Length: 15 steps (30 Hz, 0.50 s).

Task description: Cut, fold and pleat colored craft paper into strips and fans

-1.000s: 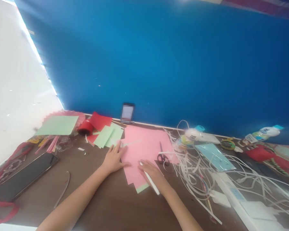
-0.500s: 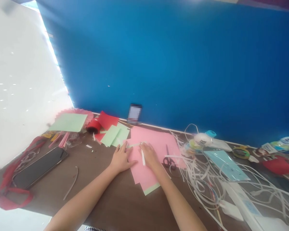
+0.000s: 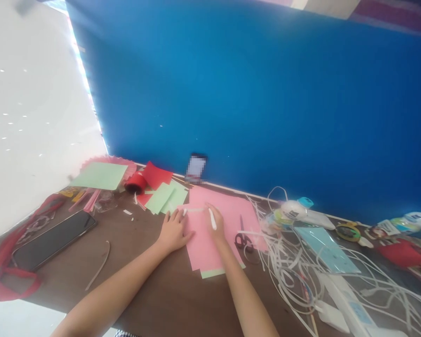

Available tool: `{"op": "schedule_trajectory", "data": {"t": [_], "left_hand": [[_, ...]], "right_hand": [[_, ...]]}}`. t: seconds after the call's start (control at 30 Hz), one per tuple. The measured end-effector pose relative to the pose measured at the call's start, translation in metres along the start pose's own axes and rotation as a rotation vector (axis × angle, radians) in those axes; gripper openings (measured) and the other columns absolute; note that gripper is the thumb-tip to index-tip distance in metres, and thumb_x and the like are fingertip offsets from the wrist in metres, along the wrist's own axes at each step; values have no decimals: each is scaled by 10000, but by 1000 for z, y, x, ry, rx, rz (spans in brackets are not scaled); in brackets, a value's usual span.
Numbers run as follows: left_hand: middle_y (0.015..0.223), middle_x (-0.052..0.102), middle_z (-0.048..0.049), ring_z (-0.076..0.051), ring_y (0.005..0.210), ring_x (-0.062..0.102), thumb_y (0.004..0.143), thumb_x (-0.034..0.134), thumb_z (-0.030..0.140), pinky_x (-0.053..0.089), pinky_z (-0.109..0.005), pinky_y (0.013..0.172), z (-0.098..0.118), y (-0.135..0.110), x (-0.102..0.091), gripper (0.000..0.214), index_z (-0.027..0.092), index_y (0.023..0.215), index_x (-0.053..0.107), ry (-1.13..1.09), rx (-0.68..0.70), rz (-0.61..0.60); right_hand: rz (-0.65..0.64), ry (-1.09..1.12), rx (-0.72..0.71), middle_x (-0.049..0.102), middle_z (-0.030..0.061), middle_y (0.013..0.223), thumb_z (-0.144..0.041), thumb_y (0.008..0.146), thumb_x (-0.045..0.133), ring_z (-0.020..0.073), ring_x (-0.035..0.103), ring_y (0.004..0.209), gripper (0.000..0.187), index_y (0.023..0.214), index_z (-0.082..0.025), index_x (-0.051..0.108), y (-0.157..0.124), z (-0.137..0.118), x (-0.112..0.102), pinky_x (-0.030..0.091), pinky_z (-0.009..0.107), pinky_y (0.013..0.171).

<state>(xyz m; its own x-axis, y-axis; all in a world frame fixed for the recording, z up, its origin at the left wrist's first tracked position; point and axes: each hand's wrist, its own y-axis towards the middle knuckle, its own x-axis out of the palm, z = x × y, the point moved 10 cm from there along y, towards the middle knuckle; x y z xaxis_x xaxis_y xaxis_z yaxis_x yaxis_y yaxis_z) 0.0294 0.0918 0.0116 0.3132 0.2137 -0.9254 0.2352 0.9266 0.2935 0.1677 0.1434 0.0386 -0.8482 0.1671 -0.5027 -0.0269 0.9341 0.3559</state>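
Observation:
My left hand (image 3: pixel 173 230) lies with its fingers spread across the left edge of the pink paper (image 3: pixel 205 250). Over the same paper, my right hand (image 3: pixel 217 227) is closed around a slim white pen-like stick (image 3: pixel 213 219), whose tip is hard to make out. A light green strip (image 3: pixel 212 272) shows along the bottom edge of the pink paper. Behind lies a larger pink sheet (image 3: pixel 231 202). Dark-handled scissors (image 3: pixel 243 241) rest on that sheet, to the right of my right hand.
Green sheets (image 3: pixel 159 196) and a red roll (image 3: pixel 136 182) lie at the back left, near a phone (image 3: pixel 56 239). Tangled white cables (image 3: pixel 287 262), a glue bottle (image 3: pixel 293 209), a blue packet (image 3: pixel 328 248) and a power strip (image 3: pixel 347 299) fill the right side.
The lower end of the pink paper with the green strip has swung slightly left and up. My right hand has turned more upright, still around the white stick. My left hand stays flat.

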Motion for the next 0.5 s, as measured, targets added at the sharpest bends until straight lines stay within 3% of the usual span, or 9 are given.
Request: {"op": "schedule_trajectory", "data": {"t": [0.07,0.17,0.27,0.37,0.5], "left_hand": [[1327,407,-128,-296,1225,336,793,389,529,212,-484,1011,0,0,-1,579,190,1261,413,6,-3,7],[1355,357,-146,-288,1237,324,795,396,519,226,-491,996,1,-1,-2,547,213,1248,424,14,5,19],[1367,338,-137,-283,1251,307,803,393,508,222,-507,989,3,-1,-3,493,259,1224,448,16,18,27],[1353,363,-130,-283,1247,312,807,388,510,212,-507,995,3,-1,-2,476,268,1208,471,17,11,34],[1350,371,-119,-288,1235,327,804,397,506,214,-498,998,2,0,-1,483,272,1221,465,13,13,43]], "right_hand": [[26,205,159,621,25,705,-433,816,383,184,582,744,361,943,-195,623,4,11,11,450,306,686],[62,405,282,544,-27,593,-375,748,474,133,523,589,235,843,-203,603,5,23,21,423,253,566],[53,491,263,547,-22,649,-337,686,550,118,513,593,147,724,-196,569,3,23,22,414,237,561],[23,431,208,516,-23,589,-372,705,551,119,492,579,218,596,-187,514,0,15,22,407,243,573],[-35,345,195,508,-33,563,-394,727,533,120,476,564,250,584,-195,479,-2,9,33,392,241,557]]}}
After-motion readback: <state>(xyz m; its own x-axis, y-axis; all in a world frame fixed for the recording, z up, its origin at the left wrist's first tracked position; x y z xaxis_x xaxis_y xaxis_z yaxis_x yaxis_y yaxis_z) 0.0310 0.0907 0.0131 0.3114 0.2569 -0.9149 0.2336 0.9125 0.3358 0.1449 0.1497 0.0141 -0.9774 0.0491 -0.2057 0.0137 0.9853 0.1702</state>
